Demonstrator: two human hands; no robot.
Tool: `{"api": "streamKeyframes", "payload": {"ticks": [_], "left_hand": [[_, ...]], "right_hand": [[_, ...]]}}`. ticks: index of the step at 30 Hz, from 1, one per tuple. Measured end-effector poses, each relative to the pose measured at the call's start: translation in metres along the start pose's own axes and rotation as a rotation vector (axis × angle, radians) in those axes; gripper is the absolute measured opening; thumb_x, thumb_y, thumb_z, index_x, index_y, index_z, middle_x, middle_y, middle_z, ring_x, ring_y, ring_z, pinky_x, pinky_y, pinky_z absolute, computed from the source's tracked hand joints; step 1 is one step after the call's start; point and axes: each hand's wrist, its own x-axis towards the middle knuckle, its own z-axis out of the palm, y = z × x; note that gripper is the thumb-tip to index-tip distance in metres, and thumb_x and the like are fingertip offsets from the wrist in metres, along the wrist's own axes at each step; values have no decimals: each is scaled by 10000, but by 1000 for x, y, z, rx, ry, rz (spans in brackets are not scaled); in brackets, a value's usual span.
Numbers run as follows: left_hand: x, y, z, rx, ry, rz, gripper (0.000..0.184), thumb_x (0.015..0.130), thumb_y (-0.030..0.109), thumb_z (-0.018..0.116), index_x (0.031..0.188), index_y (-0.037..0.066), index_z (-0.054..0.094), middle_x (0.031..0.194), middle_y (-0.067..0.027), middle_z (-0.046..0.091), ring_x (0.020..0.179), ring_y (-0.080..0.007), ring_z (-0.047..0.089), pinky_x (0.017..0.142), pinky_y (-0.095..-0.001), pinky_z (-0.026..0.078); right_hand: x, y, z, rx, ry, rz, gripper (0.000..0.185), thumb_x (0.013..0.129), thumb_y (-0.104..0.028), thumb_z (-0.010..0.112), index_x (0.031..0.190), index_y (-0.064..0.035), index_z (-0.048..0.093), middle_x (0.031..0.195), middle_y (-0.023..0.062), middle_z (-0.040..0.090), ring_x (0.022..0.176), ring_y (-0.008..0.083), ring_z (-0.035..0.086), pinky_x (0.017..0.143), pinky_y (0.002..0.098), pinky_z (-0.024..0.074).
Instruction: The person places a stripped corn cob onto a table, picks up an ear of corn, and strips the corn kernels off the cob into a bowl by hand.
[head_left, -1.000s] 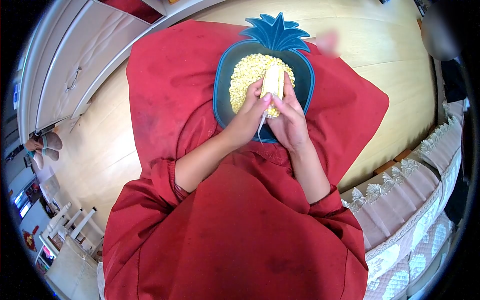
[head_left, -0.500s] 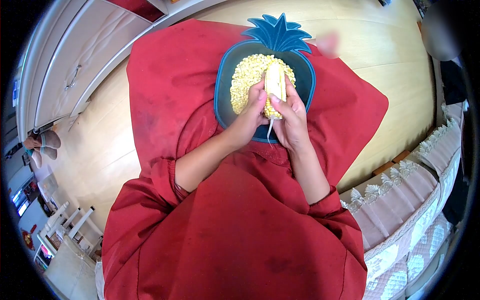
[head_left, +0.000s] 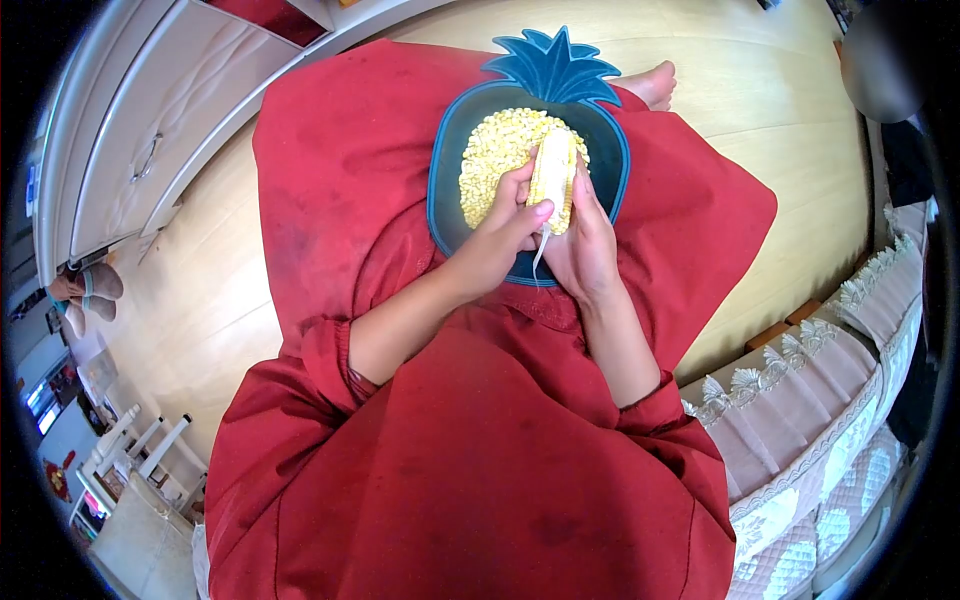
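Left hand point(head_left: 503, 229) and right hand point(head_left: 590, 250) flank and clamp the corn cob point(head_left: 555, 170), upper centre, its long axis running up the frame.

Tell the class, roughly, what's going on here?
The person's left hand and right hand hold a partly stripped corn cob between them, above a pineapple-shaped bowl. The bowl rests on red cloth over the lap, with loose kernels heaped inside. Some kernels are still on the cob.

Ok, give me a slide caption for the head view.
Both hands hold a corn cob over loose kernels in a pineapple-shaped bowl.
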Motion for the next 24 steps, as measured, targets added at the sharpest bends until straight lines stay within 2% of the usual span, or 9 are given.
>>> {"api": "streamKeyframes", "payload": {"ticks": [2,5,8,11,14,17,20,23,24], "left_hand": [[0,-2,0,-9,12,6,533,1013,216,448,1469,56,225,1506,-125,316,1396,-219,310,1124,-383,302],[-2,0,-2,32,64,-67,468,1033,265,419,1431,69,270,1447,-123,374,1367,-223,353,1074,-396,378],[0,0,1,9,84,-59,460,1051,342,379,1421,90,275,1411,-119,395,1338,-230,394,1037,-404,422],[-1,-2,0,37,82,-23,488,1053,400,355,1440,119,257,1397,-118,406,1323,-237,414,1049,-409,409],[2,-5,-3,87,78,19,519,1053,425,333,1483,163,206,1447,-113,357,1353,-249,378,1071,-415,387],[-3,8,9,53,61,43,579,1045,346,368,1521,143,111,1497,-179,271,1365,-266,356,1049,-377,402],[-2,14,8,113,-29,50,723,999,183,474,1550,131,9,1538,-186,205,1404,-269,290,1097,-380,344],[0,6,7,254,-102,194,873,908,5,548,1551,103,-33,1552,-180,174,1425,-250,241,1130,-375,291],[0,6,7,240,-91,179,897,889,-22,561,1553,109,-28,1552,-164,181,1425,-245,243,1140,-380,274]], "right_hand": [[0,1,-5,51,-42,12,567,1020,-212,396,1530,-88,181,1498,124,365,1372,264,386,1139,416,314],[-2,-5,-7,97,-166,45,838,910,-37,482,1562,-141,-34,1469,117,363,1324,263,424,1077,387,381],[1,-2,-8,18,-176,-4,946,831,38,525,1560,-135,-54,1477,119,356,1339,262,406,1102,383,351],[1,-4,-1,35,-138,13,961,819,66,541,1560,-118,-42,1490,113,344,1349,261,399,1118,379,330],[1,-1,-1,0,-84,6,898,865,35,532,1560,-101,-19,1485,110,354,1354,252,396,1115,382,334],[1,-1,-3,30,-62,11,803,922,-18,522,1561,-93,40,1471,110,381,1334,242,420,1111,384,341],[2,-1,-1,18,-43,-17,729,959,-66,509,1557,-91,92,1455,110,408,1309,235,449,1099,384,357],[0,-3,-2,5,0,6,694,966,-81,506,1551,-89,133,1439,114,424,1252,227,495,1071,379,390],[0,-3,-1,14,2,-1,700,961,-79,509,1550,-90,131,1432,114,429,1230,223,507,1062,376,400]]}}
